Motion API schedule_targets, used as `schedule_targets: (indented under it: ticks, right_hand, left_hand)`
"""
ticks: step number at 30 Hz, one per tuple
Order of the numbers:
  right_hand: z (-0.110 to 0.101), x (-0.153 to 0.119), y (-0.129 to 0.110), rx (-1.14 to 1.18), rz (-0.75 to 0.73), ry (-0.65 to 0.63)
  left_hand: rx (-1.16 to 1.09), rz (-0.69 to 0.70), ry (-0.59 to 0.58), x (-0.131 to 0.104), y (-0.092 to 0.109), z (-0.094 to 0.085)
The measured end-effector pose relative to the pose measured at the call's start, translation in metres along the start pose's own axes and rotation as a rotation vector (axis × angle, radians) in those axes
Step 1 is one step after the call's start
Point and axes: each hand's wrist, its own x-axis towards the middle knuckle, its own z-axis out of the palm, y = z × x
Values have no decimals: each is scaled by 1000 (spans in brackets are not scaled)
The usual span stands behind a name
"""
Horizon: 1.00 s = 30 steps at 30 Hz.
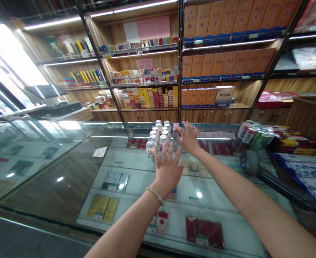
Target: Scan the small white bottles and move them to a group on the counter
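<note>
Two rows of small clear bottles with pale lids (152,139) stand upright on the glass counter (138,179). My left hand (168,168), with a beaded bracelet (155,195) at the wrist, is spread in front of the nearest bottles. Its fingertips overlap them in view, so I cannot tell whether they touch. Farther back, my right hand (189,138) has its fingers apart beside a pinkish-red can (175,132) at the far right end of the rows. Contact with that can is unclear too. Neither hand holds anything.
At the right lie several cans (254,134), a black handheld scanner (250,163) and blue-white packs (305,175). A white paper (100,152) rests left of the bottles. Cigarette packs (204,231) show beneath the glass. Behind the counter, shelves carry orange boxes (214,21); a monitor (46,91) stands far left.
</note>
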Motion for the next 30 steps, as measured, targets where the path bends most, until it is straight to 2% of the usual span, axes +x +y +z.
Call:
schedule_targets:
  ticks: [8, 15, 24, 30]
  right_hand:
    - [1, -3, -1, -47, -16, 27]
    - [-7, 1, -1, -94, -33, -37]
    - [-36, -2, 14, -107, -12, -136]
    - [-77, -19, 31, -151, -45, -172]
  left_hand:
    - [-1, -10, -11, 1, -1, 0]
    - [11, -12, 1, 2, -2, 1]
    - [-1, -17, 9, 4, -3, 3]
    - [6, 8, 47, 5, -6, 7]
